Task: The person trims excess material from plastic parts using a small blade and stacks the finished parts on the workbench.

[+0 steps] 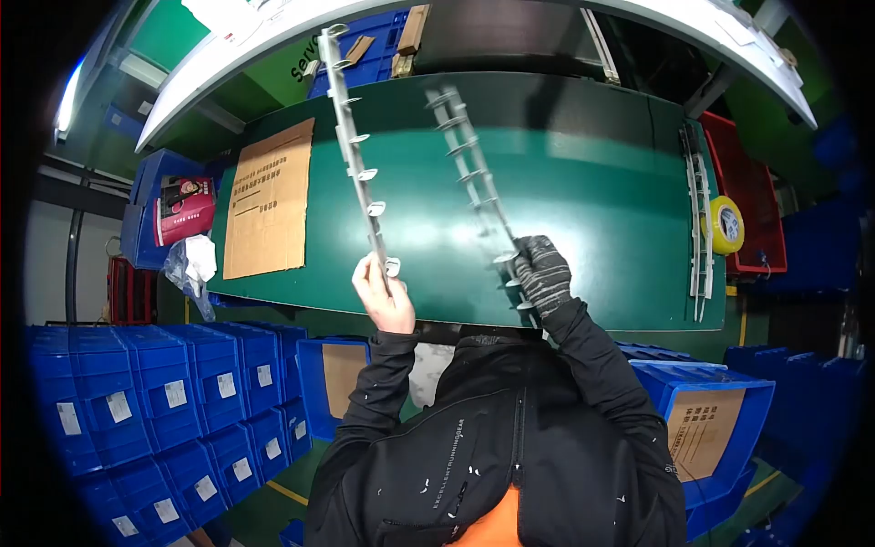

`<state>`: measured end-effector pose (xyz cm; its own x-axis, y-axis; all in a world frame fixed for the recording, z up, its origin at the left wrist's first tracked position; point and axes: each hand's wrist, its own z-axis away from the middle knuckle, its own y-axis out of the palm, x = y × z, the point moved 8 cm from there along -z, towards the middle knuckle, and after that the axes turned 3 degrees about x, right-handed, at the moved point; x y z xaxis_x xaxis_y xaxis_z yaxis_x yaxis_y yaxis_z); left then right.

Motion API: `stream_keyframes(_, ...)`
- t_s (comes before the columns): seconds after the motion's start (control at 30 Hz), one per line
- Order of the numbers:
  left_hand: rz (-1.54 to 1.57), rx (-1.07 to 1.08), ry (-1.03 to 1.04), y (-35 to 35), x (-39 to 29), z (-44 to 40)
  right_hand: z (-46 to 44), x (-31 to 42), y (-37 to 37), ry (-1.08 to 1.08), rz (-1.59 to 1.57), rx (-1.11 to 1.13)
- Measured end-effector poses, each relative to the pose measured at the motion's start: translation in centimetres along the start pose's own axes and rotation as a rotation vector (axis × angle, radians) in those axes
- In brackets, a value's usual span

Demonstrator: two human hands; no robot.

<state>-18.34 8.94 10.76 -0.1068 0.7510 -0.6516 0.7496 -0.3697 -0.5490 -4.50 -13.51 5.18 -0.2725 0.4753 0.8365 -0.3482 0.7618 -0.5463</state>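
My bare left hand (384, 294) grips the lower end of a long narrow metal strip (351, 137) with rounded tabs along one side. The strip stands up from my fingers and leans toward the back left. In my right hand (544, 273), which wears a dark striped glove, is a second tabbed strip (472, 169), blurred by motion. Its far end tilts to the back left, and its near end reaches below my glove. Both strips are above the green tabletop (410, 264), apart from each other.
At the table's right edge lie more metal strips (697, 223), beside a yellow tape roll (726, 224) and a red bin (743, 182). A flat cardboard sheet (269, 201) lies on the left. Blue crates (173, 383) are stacked at lower left; another blue crate (711, 387) stands at lower right.
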Motion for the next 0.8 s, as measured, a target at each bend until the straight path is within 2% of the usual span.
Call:
stream_keyframes(0.03,-0.034,0.041,0.025,1.6,0.1,0.1,0.0,-0.6,-2.1,0.096,0.022,-0.098)
stream_keyframes(0.1,-0.069,0.191,0.034,6.0,0.5,0.3,0.3,-4.2,-3.4,0.028,0.429,-0.278)
stream_keyframes(0.17,-0.131,0.458,-0.033,12.0,3.7,2.4,0.9,-8.2,-3.0,0.343,0.500,-0.090)
stream_keyframes(0.2,-0.069,0.536,-0.077,13.1,3.3,2.5,1.1,-8.6,-3.0,0.369,0.487,-0.090)
stream_keyframes(0.23,-0.007,0.613,-0.122,14.2,3.0,2.6,1.3,-9.0,-2.8,0.455,0.503,0.037)
stream_keyframes(0.27,-0.025,0.641,-0.024,14.5,1.9,2.5,1.1,-9.7,-2.7,0.406,0.432,-0.004)
stream_keyframes(0.3,-0.024,0.653,-0.027,14.6,1.3,2.3,1.3,-10.5,-2.3,0.362,0.358,-0.036)
stream_keyframes(0.37,0.559,0.832,-0.487,16.1,1.4,3.1,1.3,-8.2,-3.3,0.303,-0.005,-0.095)
stream_keyframes(0.43,0.902,0.870,-0.675,15.4,-1.6,2.7,1.5,-7.4,-3.0,0.360,-0.364,-0.070)
stream_keyframes(0.57,0.994,0.930,-0.732,13.7,-4.9,2.6,3.2,-4.3,-2.5,0.341,-0.731,0.008)
stream_keyframes(0.6,1.036,0.945,-0.811,13.0,-5.9,3.0,3.8,-2.3,-2.8,0.378,-0.838,0.015)
stream_keyframes(0.67,1.071,0.958,-0.838,12.2,-7.1,3.7,4.7,-1.4,-3.2,0.362,-0.722,0.003)
stream_keyframes(0.8,1.090,1.010,-0.844,11.5,-7.7,4.6,5.7,0.6,-3.3,0.368,-0.794,0.019)
